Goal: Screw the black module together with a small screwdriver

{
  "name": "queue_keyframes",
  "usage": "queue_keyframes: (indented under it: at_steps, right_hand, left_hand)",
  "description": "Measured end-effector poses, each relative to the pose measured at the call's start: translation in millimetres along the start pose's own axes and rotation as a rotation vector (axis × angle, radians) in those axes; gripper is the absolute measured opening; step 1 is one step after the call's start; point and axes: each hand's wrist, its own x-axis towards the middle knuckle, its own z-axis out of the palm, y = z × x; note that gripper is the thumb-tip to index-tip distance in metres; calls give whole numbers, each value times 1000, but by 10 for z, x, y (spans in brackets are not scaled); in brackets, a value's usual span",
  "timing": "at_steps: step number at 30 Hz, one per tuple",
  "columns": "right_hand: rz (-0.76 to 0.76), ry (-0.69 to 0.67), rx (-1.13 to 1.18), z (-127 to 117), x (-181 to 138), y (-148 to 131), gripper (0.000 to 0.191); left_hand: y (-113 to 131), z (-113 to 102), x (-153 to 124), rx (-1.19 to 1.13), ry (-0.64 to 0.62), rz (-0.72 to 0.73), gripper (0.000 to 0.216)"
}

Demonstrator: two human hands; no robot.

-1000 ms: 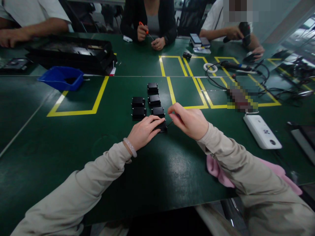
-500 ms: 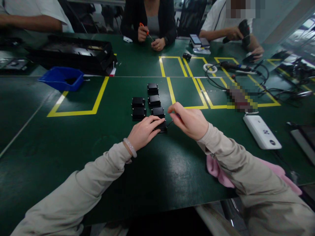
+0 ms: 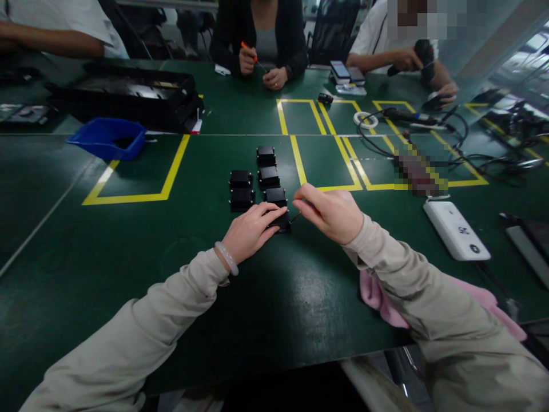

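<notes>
My left hand is closed over a small black block, holding it against the green table with thumb and fingers. Part of that block is hidden under the fingers. To its right, my right hand pinches a thin dark rod, whose far end meets the block's right side. Just beyond sits a similar black block, with a second block and a third block behind it. Two more, a near block and a far block, stand to the left. Small shiny screw heads show at their sides.
A blue scoop-like bin and a long black housing lie at the left. Yellow tape marks the table. A white power bank and pink cloth are at the right. Across the table, a co-worker's hands hold an orange-handled screwdriver.
The fingers of my right hand have dipped slightly and turned a little around the rod. My left hand and the blocks stay in place.
</notes>
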Motion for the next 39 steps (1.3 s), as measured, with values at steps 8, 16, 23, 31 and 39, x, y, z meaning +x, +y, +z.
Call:
queue_keyframes:
  at_steps: [8,16,23,31,39]
  right_hand:
    - [-6,4,18,1,5,-4,36]
    - [10,3,20,-9,7,-12,34]
    - [14,-8,-6,0,3,-4,35]
    - [7,-22,1,-12,9,-5,39]
    - [-1,-12,15,-9,6,-1,35]
  left_hand:
    - [0,-4,1,-6,10,4,41]
    - [2,-5,5,-17,9,7,41]
    - [-7,6,-1,-10,6,7,43]
    - [-7,2,2,-20,14,12,41]
    - [-4,-15,0,-26,-1,9,41]
